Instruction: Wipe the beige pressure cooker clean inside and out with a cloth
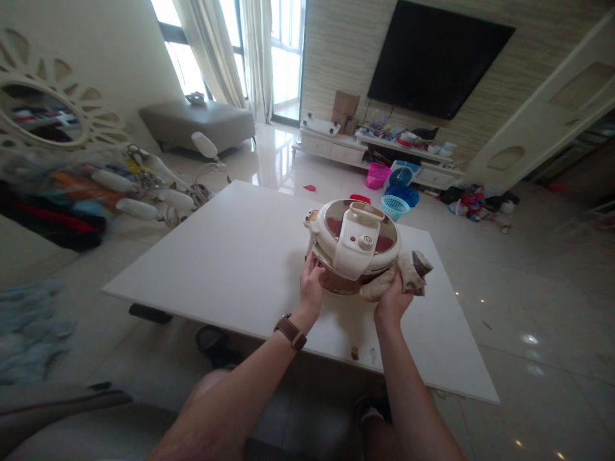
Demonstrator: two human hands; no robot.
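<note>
A round cream and dark-red cooker (353, 243) with a handled lid stands on the white table (230, 256). My left hand (311, 285), with a brown watch on its wrist, presses flat against the cooker's left side, fingers stretched up. My right hand (391, 301) is closed on a crumpled beige and brown cloth (408, 272) held against the cooker's lower right side.
Two small items (362, 353) lie near the table's front edge. Behind the table are coloured baskets (394, 206) on the glossy floor, a low TV unit (375, 150) and a grey bench (196, 121). A cluttered counter (96, 192) stands at left.
</note>
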